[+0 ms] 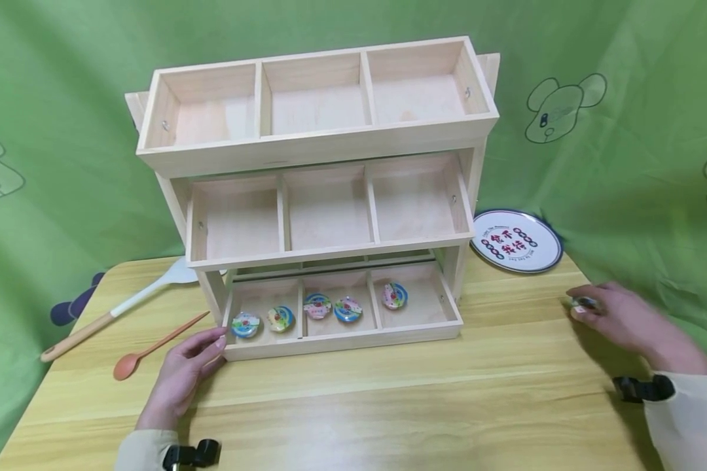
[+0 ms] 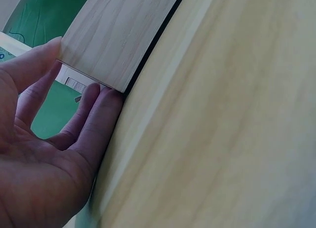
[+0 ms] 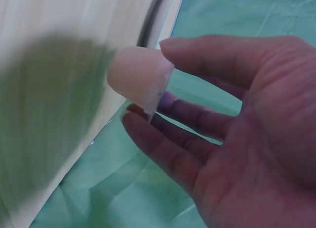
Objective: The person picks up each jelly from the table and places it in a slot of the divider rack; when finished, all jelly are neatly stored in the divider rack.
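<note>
A three-tier wooden rack [image 1: 315,150] stands on the table. My left hand [image 1: 182,369] is at the front left corner of its lowest tray [image 1: 353,341]; in the left wrist view thumb and fingers grip the end of the front board [image 2: 116,38]. That tray has three compartments: two small jelly cups [image 1: 245,324] sit in the left, two [image 1: 317,306] in the middle, one [image 1: 394,296] in the right. Off to the right, over the table's edge area, my right hand [image 1: 630,320] pinches another jelly cup [image 3: 138,75], pale with a flat lid, between thumb and fingers.
The upper tray [image 1: 318,145] and middle tray [image 1: 330,247] hold nothing. A printed plate [image 1: 527,258] lies behind on the right. Left of the rack lie a white spatula with wooden handle [image 1: 82,333] and a reddish spoon [image 1: 127,366]. Green curtain [image 1: 624,163] surrounds the table.
</note>
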`<state>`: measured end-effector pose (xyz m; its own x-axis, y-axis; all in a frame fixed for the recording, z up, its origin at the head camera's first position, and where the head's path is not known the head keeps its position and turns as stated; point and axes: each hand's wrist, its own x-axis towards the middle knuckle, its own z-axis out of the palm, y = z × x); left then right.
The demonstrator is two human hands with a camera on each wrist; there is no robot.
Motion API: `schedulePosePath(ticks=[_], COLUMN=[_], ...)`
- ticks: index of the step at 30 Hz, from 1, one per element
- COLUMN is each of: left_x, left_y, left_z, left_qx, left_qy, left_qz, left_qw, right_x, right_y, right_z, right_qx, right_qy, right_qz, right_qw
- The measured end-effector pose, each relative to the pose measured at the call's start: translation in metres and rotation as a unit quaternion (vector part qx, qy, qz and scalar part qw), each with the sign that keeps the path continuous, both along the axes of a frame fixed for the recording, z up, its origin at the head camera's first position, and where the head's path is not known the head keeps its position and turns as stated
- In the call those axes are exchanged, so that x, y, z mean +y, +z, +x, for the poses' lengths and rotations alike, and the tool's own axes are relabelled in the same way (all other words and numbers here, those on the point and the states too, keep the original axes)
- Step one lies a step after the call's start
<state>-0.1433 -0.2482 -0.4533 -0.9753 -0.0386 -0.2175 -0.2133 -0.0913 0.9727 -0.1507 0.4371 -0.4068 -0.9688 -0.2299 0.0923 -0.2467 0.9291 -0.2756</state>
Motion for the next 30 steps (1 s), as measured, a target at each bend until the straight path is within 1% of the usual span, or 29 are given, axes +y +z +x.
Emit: schedulePosePath(ticks=[6,12,17,22,28,30], left_x=[0.000,-0.001,-0.001,-0.001,-0.001,0.000], left_y=[0.002,0.004,0.006,0.007,0.005,0.005], left_z=[0.000,0.000,0.001,0.001,0.002,0.002], left_qx=[-0.004,-0.004,-0.004,-0.002,0.001,0.001], left_qy=[-0.003,0.000,-0.003,-0.006,-0.006,-0.004], left_qz=[-0.004,0.004,-0.003,-0.007,0.004,0.008], left_qw=[1.0000,1.0000,1.0000,1.0000,1.0000,1.0000], right_x=[-0.016,-0.036,-0.050,-0.066,-0.083,-0.086], right_y=[0.006,0.012,0.014,0.019,0.028,0.030], right_z=[0.006,0.009,0.011,0.013,0.016,0.017], right_qx=[0.018,0.034,0.051,0.046,0.010,0.004], right_qy=[0.026,0.053,0.075,0.088,0.084,0.084], right_qz=[-0.007,-0.010,-0.008,-0.006,-0.011,-0.011], right_qw=[0.999,0.998,0.996,0.995,0.996,0.996])
